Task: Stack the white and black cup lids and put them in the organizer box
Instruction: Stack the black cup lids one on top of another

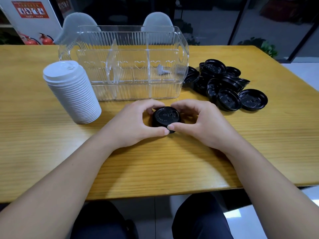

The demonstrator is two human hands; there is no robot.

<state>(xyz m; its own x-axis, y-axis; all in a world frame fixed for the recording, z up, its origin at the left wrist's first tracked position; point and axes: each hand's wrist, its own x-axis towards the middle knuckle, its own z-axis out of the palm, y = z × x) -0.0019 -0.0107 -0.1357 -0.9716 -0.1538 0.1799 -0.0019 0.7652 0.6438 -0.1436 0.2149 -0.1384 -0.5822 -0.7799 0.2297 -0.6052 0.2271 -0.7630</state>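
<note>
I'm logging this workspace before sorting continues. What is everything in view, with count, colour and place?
Stack of white plastic cup lids: one tall stack, white, table left, beside the organizer.
Clear ribbed plastic organizer box: one, transparent, table centre back, compartments hold no lids.
Loose black plastic cup lids: one pile, count unclear, black, table right.
Small black lid stack: one, black, table centre front.
Wooden table: one, yellow-brown.
Fire extinguishers: two, red, background left.
Left hand: grips black stack.
Right hand: grips black stack.

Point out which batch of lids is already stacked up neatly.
The white lids, a tall nested column left of the clear organizer box. The black lids on the right lie in a loose pile, apart from the few both hands hold.
</note>
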